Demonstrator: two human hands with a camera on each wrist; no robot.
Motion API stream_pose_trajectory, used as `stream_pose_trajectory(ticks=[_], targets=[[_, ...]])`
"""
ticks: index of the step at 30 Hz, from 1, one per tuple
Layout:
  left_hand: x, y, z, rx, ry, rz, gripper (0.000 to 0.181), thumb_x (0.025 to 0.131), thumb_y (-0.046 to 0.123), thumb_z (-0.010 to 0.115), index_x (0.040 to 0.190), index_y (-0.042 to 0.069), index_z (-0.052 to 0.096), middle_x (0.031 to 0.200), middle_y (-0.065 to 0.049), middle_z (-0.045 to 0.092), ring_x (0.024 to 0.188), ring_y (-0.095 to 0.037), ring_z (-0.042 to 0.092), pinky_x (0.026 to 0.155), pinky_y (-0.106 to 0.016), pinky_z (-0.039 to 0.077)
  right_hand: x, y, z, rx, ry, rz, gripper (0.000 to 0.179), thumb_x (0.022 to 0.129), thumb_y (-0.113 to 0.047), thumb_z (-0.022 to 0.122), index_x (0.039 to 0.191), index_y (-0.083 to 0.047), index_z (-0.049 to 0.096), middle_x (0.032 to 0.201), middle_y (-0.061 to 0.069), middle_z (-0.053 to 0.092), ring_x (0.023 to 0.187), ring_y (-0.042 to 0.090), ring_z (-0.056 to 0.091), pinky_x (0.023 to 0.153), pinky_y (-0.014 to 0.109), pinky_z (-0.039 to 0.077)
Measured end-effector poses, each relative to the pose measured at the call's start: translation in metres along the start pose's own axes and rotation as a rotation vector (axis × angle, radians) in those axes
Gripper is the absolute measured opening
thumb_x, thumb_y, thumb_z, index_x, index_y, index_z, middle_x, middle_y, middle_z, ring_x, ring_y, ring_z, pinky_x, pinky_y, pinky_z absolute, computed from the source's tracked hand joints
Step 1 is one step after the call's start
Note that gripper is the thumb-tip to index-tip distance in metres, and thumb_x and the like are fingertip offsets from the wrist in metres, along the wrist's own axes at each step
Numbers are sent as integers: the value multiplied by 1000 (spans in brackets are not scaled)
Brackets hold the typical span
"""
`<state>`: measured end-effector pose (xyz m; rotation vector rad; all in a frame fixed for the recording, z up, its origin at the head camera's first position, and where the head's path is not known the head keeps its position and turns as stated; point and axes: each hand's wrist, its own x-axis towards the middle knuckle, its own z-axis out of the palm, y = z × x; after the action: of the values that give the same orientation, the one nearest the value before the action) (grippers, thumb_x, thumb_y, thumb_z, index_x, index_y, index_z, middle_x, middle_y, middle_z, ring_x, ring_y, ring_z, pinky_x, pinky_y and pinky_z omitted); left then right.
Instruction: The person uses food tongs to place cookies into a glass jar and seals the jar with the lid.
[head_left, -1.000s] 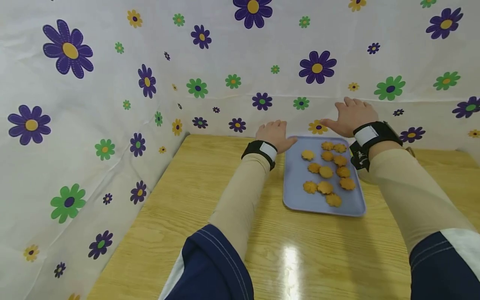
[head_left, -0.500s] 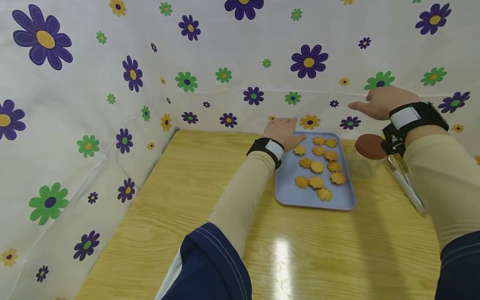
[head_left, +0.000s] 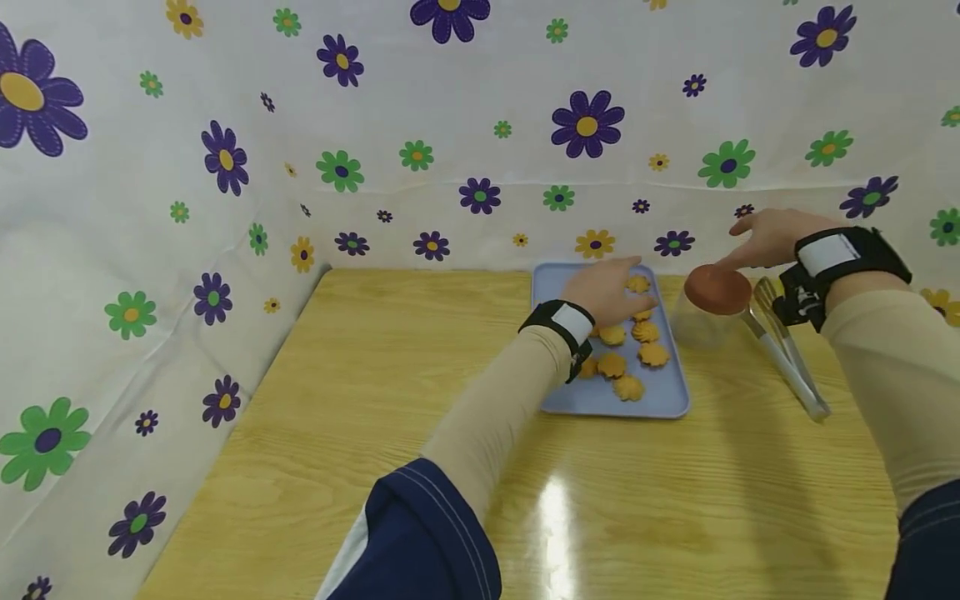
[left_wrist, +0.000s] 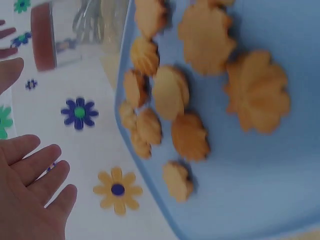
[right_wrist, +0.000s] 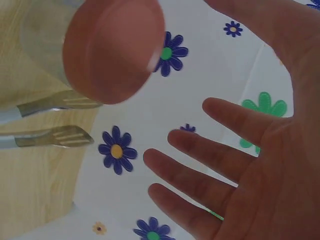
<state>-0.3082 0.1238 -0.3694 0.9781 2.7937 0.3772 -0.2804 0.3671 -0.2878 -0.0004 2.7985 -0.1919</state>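
Note:
A clear jar with a reddish-brown lid stands right of a blue tray. My right hand is just behind and right of the lid, its fingers spread apart and holding nothing in the right wrist view. Over the tray's left and back part reaches my left hand, hiding some of the cookies that lie there. In the left wrist view the left hand has relaxed, parted fingers with nothing in them. Several scalloped golden cookies rest on the tray.
Metal tongs lie on the wooden table just right of the jar. A white cloth with printed flowers hangs behind the table and along its left side.
The view has turned right, bringing the jar and tongs into sight. My right hand moved right off the tray side, then lowered toward the jar lid. My left hand moved right over the tray.

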Motion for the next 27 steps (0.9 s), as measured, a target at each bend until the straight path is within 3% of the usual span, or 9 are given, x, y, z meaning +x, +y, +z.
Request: stream_pose_trajectory(ticks=[3,6,13,19,27], targets=[[0,9,8,-32,-10,39,82,97,57,57,162,14,34,159,0,48,143,-14,46,117,-26,38,2,2,12,62,-30,-11,99,84,-54,71,148,14,38,147,49,35,129,66,38,104,77,37],[-2,15,14,-30,-14,52,82,97,57,57,162,13,34,160,0,47,143,-14,46,117,-26,39,0,1,23,115,-45,-22,111,77,-54,79,151,14,31,146,50,35,129,66,37,104,78,36],[-4,21,35,-86,-38,42,92,92,60,62,164,13,29,162,0,44,140,-16,50,113,-29,45,9,-3,59,201,16,-27,123,69,-55,86,153,12,27,133,43,50,112,56,52,92,68,49],[-3,24,57,-105,-25,48,98,87,64,66,163,14,31,162,1,43,143,-14,46,114,-27,43,23,-2,83,185,142,-28,108,70,-52,86,143,12,38,116,36,61,96,46,60,81,58,55],[-2,23,62,-117,-7,40,101,86,66,66,164,15,27,164,2,39,146,-13,42,118,-27,38,18,-1,82,162,204,-75,99,70,-57,84,131,11,47,105,30,64,86,39,61,72,52,56]])
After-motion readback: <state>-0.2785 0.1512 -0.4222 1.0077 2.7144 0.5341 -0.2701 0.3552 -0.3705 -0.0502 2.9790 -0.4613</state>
